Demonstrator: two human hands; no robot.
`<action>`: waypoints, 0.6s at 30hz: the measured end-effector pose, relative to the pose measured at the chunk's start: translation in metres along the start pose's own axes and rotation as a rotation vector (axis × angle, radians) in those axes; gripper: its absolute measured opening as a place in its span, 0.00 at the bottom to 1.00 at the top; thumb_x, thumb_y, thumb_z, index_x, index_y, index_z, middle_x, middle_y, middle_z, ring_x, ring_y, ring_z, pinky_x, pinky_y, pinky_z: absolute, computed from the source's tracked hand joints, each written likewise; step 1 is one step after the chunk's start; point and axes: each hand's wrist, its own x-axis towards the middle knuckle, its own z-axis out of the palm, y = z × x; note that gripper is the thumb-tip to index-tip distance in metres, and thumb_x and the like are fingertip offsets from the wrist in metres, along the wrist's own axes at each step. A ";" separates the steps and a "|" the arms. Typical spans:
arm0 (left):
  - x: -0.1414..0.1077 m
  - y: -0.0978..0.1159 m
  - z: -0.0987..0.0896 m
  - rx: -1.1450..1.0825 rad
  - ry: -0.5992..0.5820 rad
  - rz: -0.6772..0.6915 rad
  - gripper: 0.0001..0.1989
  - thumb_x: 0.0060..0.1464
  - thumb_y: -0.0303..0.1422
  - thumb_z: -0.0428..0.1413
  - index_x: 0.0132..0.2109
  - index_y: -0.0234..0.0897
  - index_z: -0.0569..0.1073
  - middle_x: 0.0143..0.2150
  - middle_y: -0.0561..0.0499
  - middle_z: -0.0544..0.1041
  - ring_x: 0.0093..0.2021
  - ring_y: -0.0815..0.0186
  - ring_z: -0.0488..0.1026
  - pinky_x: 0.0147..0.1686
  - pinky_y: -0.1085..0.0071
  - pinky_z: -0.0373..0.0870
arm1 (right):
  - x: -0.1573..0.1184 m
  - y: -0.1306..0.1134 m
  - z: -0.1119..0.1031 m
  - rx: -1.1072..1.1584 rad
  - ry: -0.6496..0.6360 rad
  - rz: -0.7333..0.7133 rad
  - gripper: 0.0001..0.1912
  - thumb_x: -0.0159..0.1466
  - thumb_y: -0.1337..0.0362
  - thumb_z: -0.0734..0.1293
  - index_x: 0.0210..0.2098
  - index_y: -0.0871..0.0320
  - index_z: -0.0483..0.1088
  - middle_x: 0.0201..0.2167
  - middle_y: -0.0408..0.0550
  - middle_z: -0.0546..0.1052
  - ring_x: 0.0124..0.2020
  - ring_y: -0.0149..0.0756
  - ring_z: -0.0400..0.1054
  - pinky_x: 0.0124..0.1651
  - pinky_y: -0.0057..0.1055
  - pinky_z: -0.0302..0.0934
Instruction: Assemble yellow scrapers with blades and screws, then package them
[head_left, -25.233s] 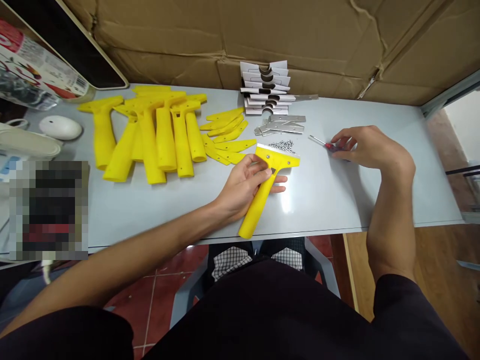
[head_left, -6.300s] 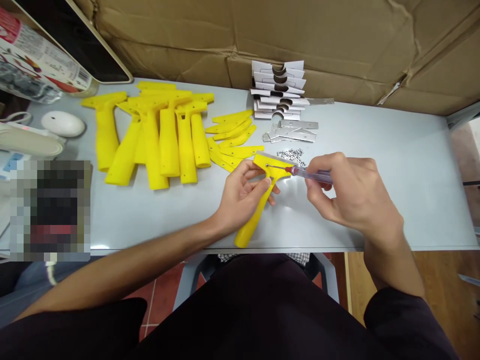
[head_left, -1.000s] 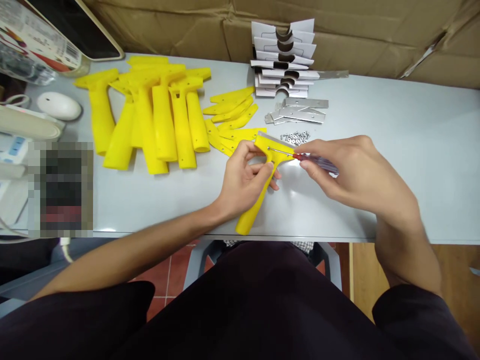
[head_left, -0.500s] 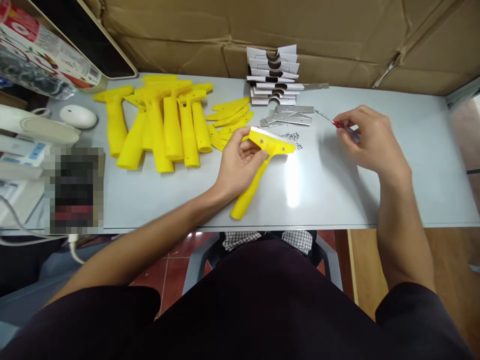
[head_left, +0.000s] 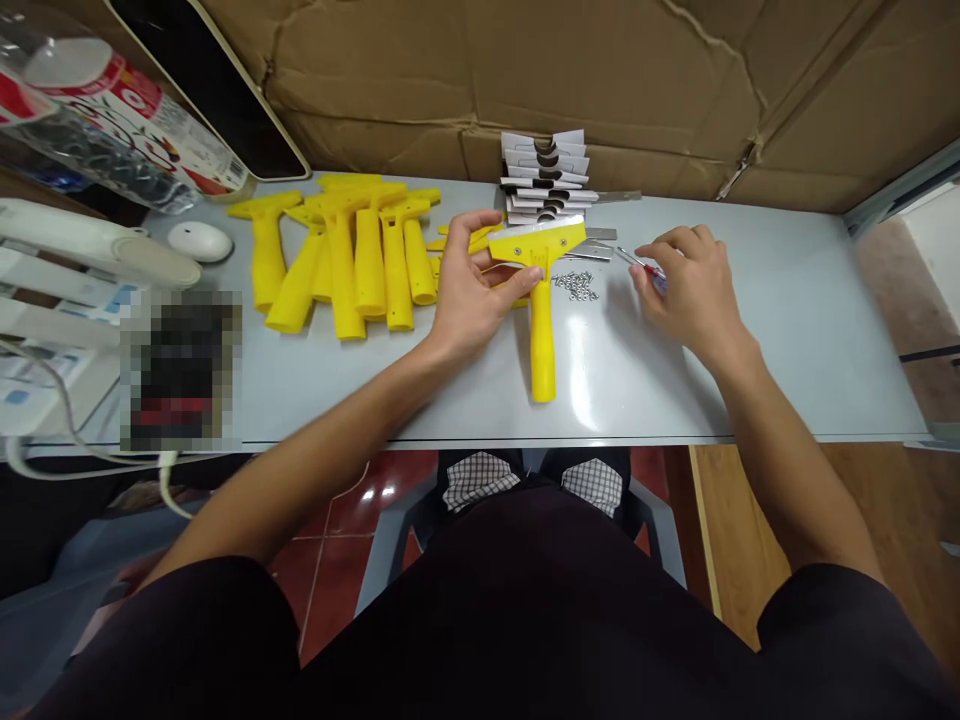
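Observation:
My left hand (head_left: 471, 290) grips a yellow scraper (head_left: 541, 330) by its head, blade edge up, handle pointing toward me over the grey table (head_left: 787, 340). My right hand (head_left: 686, 285) lies on the table to the right, fingers curled over a small red-handled screwdriver (head_left: 639, 265). A little pile of screws (head_left: 576, 285) sits between the two hands. Behind the scraper head lie metal blades (head_left: 596, 240).
Several yellow scraper handles (head_left: 345, 260) are heaped at the left, with yellow cover plates (head_left: 450, 240) partly hidden by my left hand. A stack of white card sleeves (head_left: 546, 180) stands against the cardboard wall (head_left: 525, 70). A white mouse (head_left: 199, 240) and a plastic bottle (head_left: 112, 120) lie far left.
The right hand has taken the screwdriver off the scraper and brought it down to the table. The left hand has turned the scraper so its handle points straight toward me.

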 end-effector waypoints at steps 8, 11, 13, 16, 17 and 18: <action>0.035 0.020 0.018 -0.022 0.049 0.111 0.42 0.43 0.54 0.82 0.59 0.52 0.71 0.49 0.49 0.87 0.48 0.53 0.88 0.44 0.57 0.88 | 0.017 -0.070 0.029 1.013 -0.369 0.128 0.27 0.64 0.42 0.80 0.51 0.54 0.76 0.39 0.44 0.80 0.23 0.34 0.72 0.26 0.37 0.69; 0.029 0.016 0.017 -0.055 0.034 0.098 0.44 0.42 0.53 0.82 0.60 0.49 0.71 0.47 0.50 0.87 0.44 0.55 0.88 0.45 0.57 0.88 | 0.016 -0.072 0.047 1.221 -0.453 0.176 0.28 0.60 0.46 0.85 0.47 0.55 0.74 0.39 0.44 0.81 0.21 0.30 0.70 0.19 0.32 0.65; 0.020 0.014 0.013 -0.092 0.016 0.060 0.42 0.45 0.50 0.82 0.61 0.47 0.71 0.45 0.50 0.87 0.43 0.56 0.88 0.45 0.58 0.89 | 0.011 -0.072 0.054 1.315 -0.450 0.195 0.26 0.61 0.46 0.84 0.45 0.55 0.73 0.39 0.44 0.81 0.20 0.28 0.69 0.17 0.29 0.63; 0.010 0.015 0.007 -0.108 -0.051 -0.024 0.34 0.56 0.46 0.76 0.63 0.44 0.72 0.42 0.49 0.87 0.42 0.56 0.89 0.43 0.58 0.90 | 0.001 -0.070 0.056 1.394 -0.520 0.217 0.23 0.64 0.52 0.84 0.48 0.57 0.75 0.37 0.43 0.80 0.20 0.27 0.69 0.18 0.27 0.64; 0.008 0.016 0.005 -0.097 -0.066 -0.027 0.32 0.58 0.44 0.75 0.62 0.43 0.73 0.42 0.49 0.86 0.41 0.56 0.88 0.43 0.58 0.91 | -0.002 -0.069 0.055 1.415 -0.531 0.225 0.23 0.64 0.53 0.84 0.48 0.57 0.75 0.36 0.42 0.79 0.20 0.26 0.68 0.18 0.27 0.63; 0.007 0.017 0.004 -0.078 -0.070 -0.029 0.29 0.59 0.43 0.74 0.62 0.43 0.73 0.41 0.49 0.86 0.40 0.57 0.88 0.42 0.58 0.91 | -0.003 -0.068 0.054 1.430 -0.531 0.235 0.22 0.64 0.54 0.84 0.49 0.57 0.75 0.35 0.41 0.79 0.19 0.26 0.67 0.17 0.27 0.62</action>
